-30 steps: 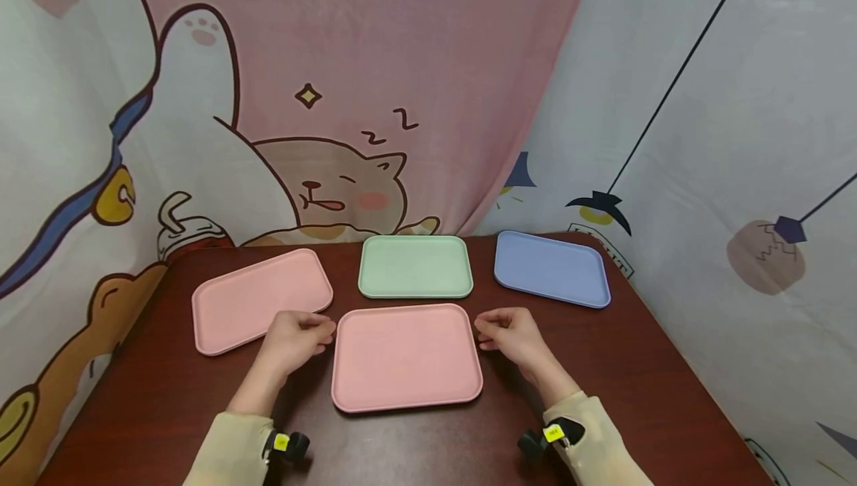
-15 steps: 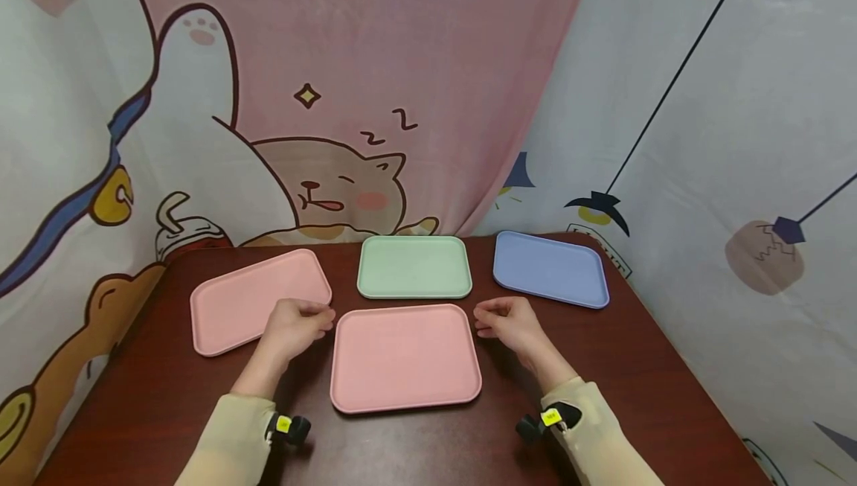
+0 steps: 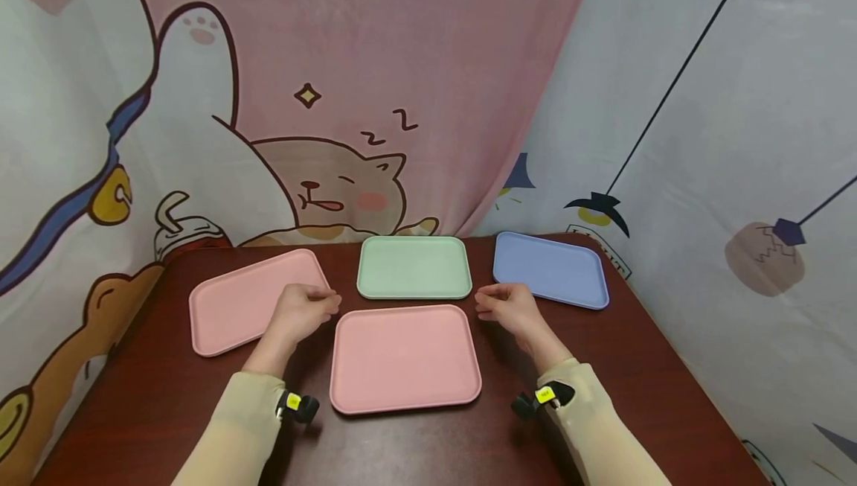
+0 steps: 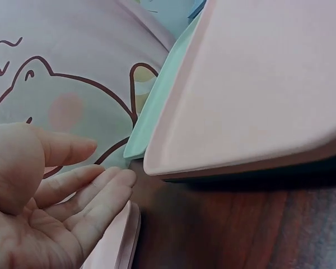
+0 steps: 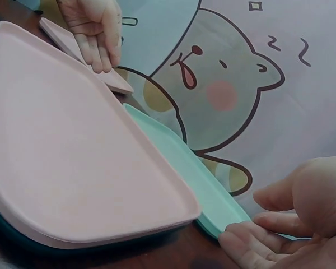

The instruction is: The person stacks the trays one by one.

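Note:
A pink tray (image 3: 405,359) lies at the front middle of the table. My left hand (image 3: 299,313) hovers by its upper left corner, overlapping a second pink tray (image 3: 234,307) in the head view. Beyond the upper right corner is my right hand (image 3: 512,315), overlapping the near edge of the blue tray (image 3: 552,270). Both hold nothing; in the left wrist view the left fingers (image 4: 109,210) are extended and loose, palm turned up toward the camera. The right fingers (image 5: 252,246) look much the same, beside the green tray (image 5: 196,179).
Behind the front tray, the green tray (image 3: 415,268) sits between the other pink tray and the blue one. The dark red-brown table (image 3: 402,449) backs onto a printed curtain (image 3: 428,84). Each wrist carries a small black camera (image 3: 306,408).
Both hands have drifted away from me along the front tray's sides, up to its far corners. The trays keep their places.

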`<state>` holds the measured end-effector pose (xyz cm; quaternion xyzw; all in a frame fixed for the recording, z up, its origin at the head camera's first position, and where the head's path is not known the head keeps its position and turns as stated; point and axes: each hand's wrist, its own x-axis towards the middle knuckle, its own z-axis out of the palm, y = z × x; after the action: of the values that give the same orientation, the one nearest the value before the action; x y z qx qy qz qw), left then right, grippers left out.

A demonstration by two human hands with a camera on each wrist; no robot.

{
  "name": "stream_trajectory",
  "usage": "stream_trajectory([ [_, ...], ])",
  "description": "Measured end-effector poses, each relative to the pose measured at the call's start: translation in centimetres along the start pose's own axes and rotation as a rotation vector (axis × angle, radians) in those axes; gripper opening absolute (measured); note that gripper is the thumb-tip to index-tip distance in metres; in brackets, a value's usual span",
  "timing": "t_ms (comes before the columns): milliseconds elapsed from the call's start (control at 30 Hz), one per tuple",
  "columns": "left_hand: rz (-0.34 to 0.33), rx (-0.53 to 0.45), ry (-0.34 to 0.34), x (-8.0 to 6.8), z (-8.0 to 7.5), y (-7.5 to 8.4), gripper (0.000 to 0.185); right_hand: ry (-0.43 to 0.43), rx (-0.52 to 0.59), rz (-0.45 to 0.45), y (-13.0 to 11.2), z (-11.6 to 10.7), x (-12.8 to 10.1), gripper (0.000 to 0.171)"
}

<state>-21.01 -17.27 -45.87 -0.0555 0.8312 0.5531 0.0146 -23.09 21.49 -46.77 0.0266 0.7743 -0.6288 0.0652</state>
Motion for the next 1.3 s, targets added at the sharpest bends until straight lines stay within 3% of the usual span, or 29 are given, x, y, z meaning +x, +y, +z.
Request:
stream_trajectory([
  [233,0.024,0.035,0.001,1.4,0.1,0.4,0.031,-0.001,-0.034,0.002,-0.4,-0.5,1.3,0.031],
  [400,0.031,-0.038,-0.022,2.5,0.5,0.6,0.030,-0.014,-0.033,0.010,-0.4,-0.9,2.5,0.030],
  [733,-0.031,-0.066,-0.075,4.3,0.4,0.7,0.035,-0.049,0.012,0.022,-0.4,-1.2,4.4,0.033],
  [1300,-0.055,-0.032,-0.096,6.3,1.3,0.5,0.036,-0.052,-0.081,0.008,0.0,-0.9,6.8,0.033],
])
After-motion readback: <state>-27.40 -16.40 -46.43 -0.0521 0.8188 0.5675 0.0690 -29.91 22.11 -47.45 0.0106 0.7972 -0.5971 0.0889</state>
